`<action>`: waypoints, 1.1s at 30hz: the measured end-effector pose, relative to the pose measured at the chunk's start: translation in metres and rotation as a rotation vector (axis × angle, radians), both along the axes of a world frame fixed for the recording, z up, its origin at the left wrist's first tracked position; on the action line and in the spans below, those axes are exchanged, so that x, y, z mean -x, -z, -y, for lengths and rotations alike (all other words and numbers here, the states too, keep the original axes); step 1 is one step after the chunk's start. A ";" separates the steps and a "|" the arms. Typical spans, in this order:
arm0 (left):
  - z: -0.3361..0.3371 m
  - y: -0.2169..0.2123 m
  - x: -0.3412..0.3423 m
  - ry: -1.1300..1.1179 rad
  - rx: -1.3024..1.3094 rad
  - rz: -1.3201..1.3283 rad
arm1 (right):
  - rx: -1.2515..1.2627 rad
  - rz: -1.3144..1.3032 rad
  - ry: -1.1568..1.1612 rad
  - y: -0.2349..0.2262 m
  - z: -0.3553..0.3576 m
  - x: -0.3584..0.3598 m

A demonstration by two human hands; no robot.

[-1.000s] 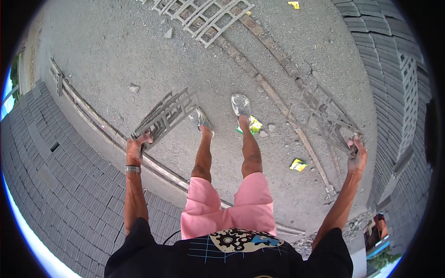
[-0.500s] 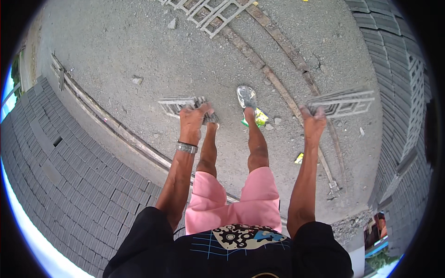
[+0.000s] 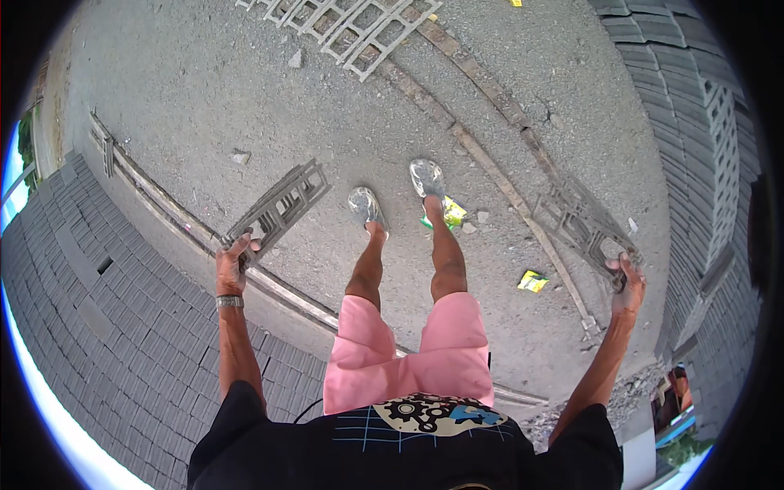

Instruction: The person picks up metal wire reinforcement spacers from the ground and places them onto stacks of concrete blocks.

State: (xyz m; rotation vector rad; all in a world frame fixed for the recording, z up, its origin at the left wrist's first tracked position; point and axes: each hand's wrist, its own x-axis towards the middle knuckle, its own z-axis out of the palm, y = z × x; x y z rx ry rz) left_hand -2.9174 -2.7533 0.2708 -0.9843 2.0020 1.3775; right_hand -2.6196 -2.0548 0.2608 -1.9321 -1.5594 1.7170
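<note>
Both arms are spread apart, with a grey hollow concrete block in each hand. My left hand is closed around the near end of one block, which tilts away toward the far right. My right hand is closed on the near end of another block, slanting away toward the far left and slightly blurred. Both blocks hang above the ground, their openings showing. Fingers partly hide the gripped ends. Beyond my feet, a row of similar hollow blocks rests across two rusty-brown strips.
A tall stack of grey blocks fills the left side behind a long low rail. More stacked blocks curve along the right. A yellow wrapper and a green-yellow one lie on the gravelly ground among loose stones.
My left hand has swung outward left and nearer with its block; my right hand has moved outward right and nearer with its own. My left shoe now shows fully.
</note>
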 end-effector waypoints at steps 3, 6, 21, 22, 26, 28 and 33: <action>0.036 -0.006 0.004 -0.036 0.031 -0.046 | -0.213 0.052 0.007 -0.015 -0.061 -0.049; 0.035 0.014 -0.001 -0.006 0.093 -0.055 | -0.373 0.199 -0.245 -0.008 -0.079 -0.034; -0.108 -0.021 -0.063 0.229 -0.561 0.059 | 0.365 -0.290 -0.308 -0.019 0.330 0.061; -0.079 -0.025 -0.060 0.260 -0.532 0.068 | 0.358 -0.350 -0.150 -0.026 0.310 0.028; 0.069 -0.031 -0.065 0.091 -0.168 -0.017 | 0.143 -0.277 0.190 -0.053 0.235 -0.086; 0.137 -0.051 -0.064 0.036 -0.112 -0.148 | 0.099 -0.263 0.139 -0.088 0.205 -0.149; 0.155 -0.070 -0.069 0.019 0.061 -0.198 | -0.193 -0.084 0.254 -0.128 0.136 -0.264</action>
